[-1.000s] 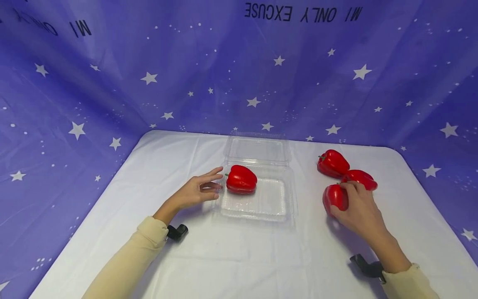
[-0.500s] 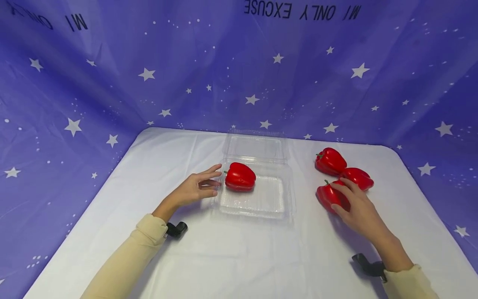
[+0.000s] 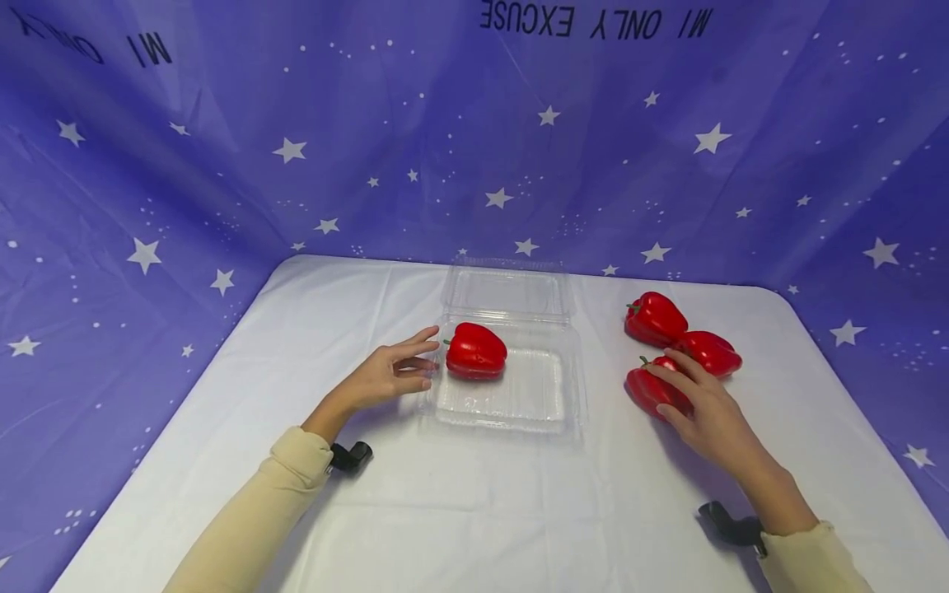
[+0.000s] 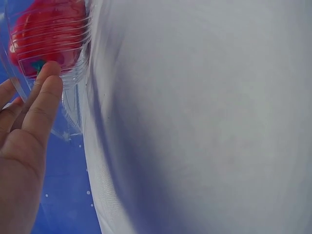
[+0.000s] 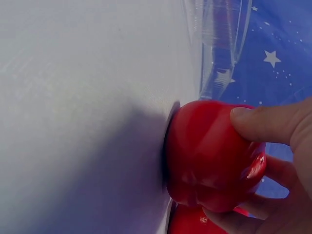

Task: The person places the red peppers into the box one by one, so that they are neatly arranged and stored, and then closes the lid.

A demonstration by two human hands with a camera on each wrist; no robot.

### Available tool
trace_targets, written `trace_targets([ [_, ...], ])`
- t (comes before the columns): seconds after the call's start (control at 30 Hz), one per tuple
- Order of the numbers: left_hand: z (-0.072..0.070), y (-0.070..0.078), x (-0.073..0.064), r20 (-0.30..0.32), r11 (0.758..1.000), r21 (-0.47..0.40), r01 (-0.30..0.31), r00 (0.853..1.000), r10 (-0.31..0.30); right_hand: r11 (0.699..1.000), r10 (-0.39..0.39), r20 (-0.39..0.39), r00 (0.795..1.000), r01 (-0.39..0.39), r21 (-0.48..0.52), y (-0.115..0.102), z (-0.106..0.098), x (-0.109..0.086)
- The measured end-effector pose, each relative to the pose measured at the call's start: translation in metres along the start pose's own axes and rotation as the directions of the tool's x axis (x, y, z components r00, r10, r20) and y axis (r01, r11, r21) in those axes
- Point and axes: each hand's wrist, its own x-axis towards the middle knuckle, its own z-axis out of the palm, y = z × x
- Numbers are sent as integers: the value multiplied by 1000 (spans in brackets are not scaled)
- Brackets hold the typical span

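My left hand (image 3: 381, 376) is at the left wall of a clear plastic clamshell box (image 3: 544, 387), its fingers fairly straight and at the wall. Inside the box's left side lies a red bell pepper (image 3: 476, 352), its green stem toward that hand; the left wrist view shows this pepper (image 4: 51, 41) through the ribbed wall. At the right, my right hand (image 3: 708, 416) holds another red bell pepper (image 3: 647, 391), which rests on the table. In the right wrist view the thumb lies on one side of the held pepper (image 5: 209, 151) and the fingers curl round the other.
Two more red bell peppers, one farther back (image 3: 656, 318) and one behind the right hand (image 3: 713, 354), lie close together. The box's lid (image 3: 510, 292) lies folded back toward the purple star-printed curtain (image 3: 437, 123). A white cloth covers the table (image 3: 482, 511).
The pepper under my right hand has turned, so its green stem now shows at the back, and it has shifted slightly left. My left hand stays at the box.
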Motion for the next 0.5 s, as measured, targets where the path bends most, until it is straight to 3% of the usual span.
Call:
trace_targets([
  [0.5,0,0,0,-1,1000,-12,-3,1000,3,1000,-10,-10,1000,10,14,4,2,2],
])
